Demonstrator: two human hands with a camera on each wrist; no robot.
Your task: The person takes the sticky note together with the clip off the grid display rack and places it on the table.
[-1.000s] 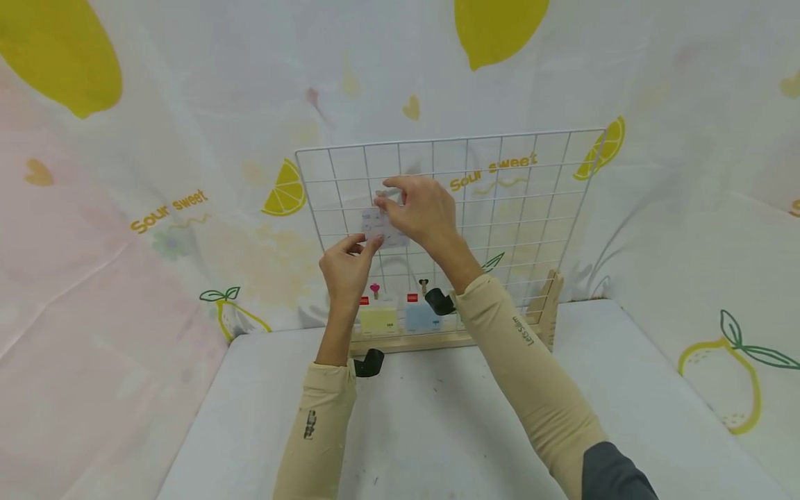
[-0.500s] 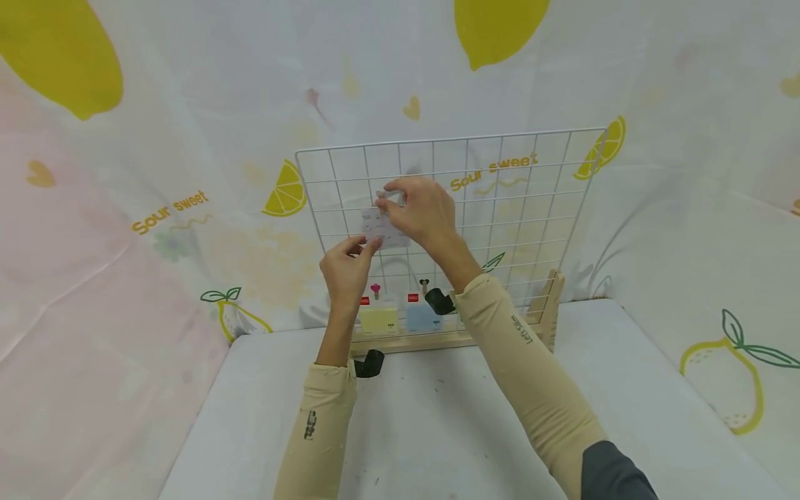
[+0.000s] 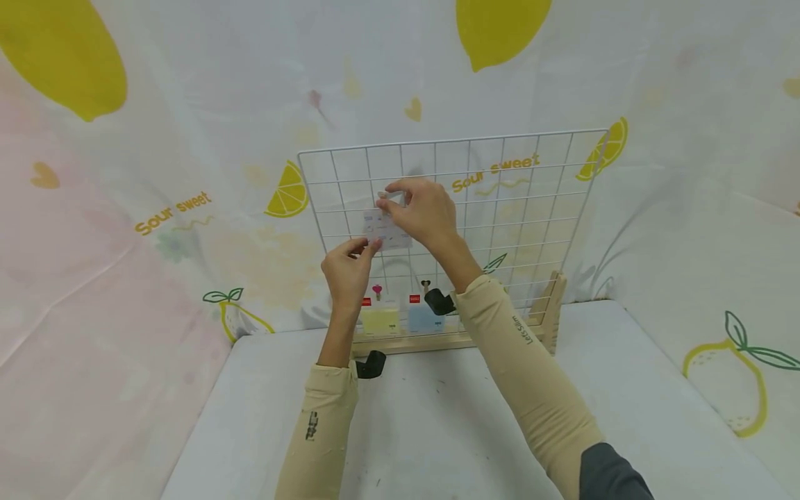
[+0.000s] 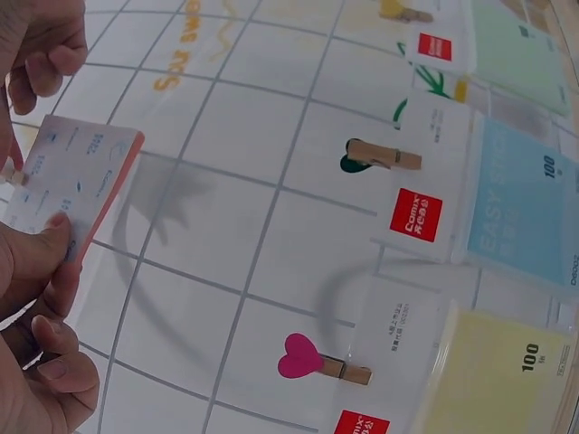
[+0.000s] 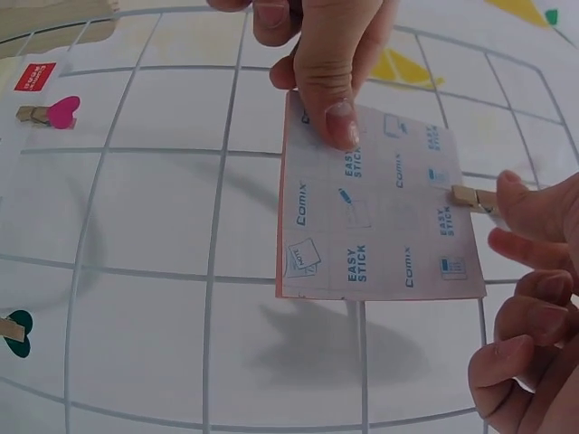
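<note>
A square pad of sticky notes (image 5: 380, 217), its pale backing printed in blue with a reddish edge, stands against the white wire grid (image 3: 453, 141). My left hand (image 3: 346, 274) pinches the pad by its lower left side, thumb on the printed face. At the top edge, a small wooden clothespin (image 5: 472, 198) sits over the pad. My right hand (image 3: 428, 212) pinches the clothespin's outer end between thumb and forefinger, its other fingers curled. The back of that hand covers part of the pad in the head view.
Lower on the grid hang a yellow note pack (image 4: 498, 371), a blue pack (image 4: 525, 199) and a green pack (image 4: 525, 63). A pink-heart clothespin (image 4: 348, 371) and a green-heart clothespin (image 4: 389, 155) hold two. Below is a wooden base (image 3: 431, 344) on a white table (image 3: 431, 423).
</note>
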